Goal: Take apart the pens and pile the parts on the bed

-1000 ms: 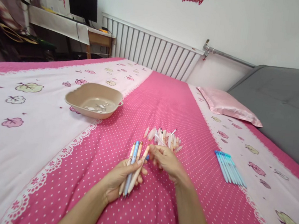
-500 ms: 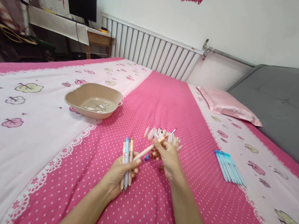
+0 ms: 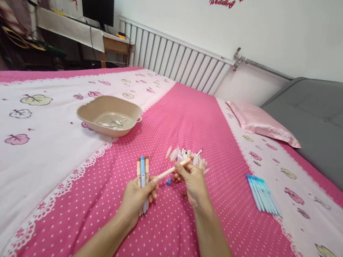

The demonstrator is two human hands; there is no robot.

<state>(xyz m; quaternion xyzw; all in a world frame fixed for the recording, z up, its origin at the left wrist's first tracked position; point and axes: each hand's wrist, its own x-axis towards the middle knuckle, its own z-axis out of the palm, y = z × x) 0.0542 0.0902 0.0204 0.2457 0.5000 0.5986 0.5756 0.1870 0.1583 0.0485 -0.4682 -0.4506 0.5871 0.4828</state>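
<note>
My left hand (image 3: pixel 135 196) is closed round a bundle of three pens (image 3: pixel 142 171), two orange and one blue, held upright over the pink dotted bedspread. My right hand (image 3: pixel 193 180) pinches one peach-coloured pen (image 3: pixel 173 169), which slants down toward the left thumb. Just beyond the right hand lies a heap of pale pen parts (image 3: pixel 187 156). A small blue piece (image 3: pixel 168 181) lies on the cloth between the hands.
A beige basin (image 3: pixel 108 114) holding small white bits sits on the bedspread at the left. A row of light blue refills (image 3: pixel 262 193) lies to the right. A pink pillow (image 3: pixel 261 124) and a grey headboard (image 3: pixel 330 122) are at the far right.
My right hand drew the peach pen out of the left hand's bundle and now holds it apart. The left hand turned its three pens more upright.
</note>
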